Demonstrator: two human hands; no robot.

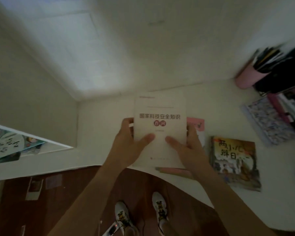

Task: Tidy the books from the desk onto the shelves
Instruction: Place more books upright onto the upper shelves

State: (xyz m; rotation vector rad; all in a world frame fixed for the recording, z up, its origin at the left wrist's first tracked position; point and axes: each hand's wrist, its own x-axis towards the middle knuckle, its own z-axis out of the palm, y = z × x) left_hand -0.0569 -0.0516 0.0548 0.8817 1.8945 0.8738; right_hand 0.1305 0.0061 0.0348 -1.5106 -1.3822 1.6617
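Holding a white book (160, 130) over the worktop (279, 167) edge, left hand (126, 147) and right hand (189, 149) gripping its sides, thumbs on the cover, nothing shelved from here, I judge; picture book (235, 164), patterned book (269, 120) and pink book (197, 124) still left.

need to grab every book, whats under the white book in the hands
A pink-covered book pokes out beneath the white book at its right edge, and pink pens below; anything else beneath is hidden.
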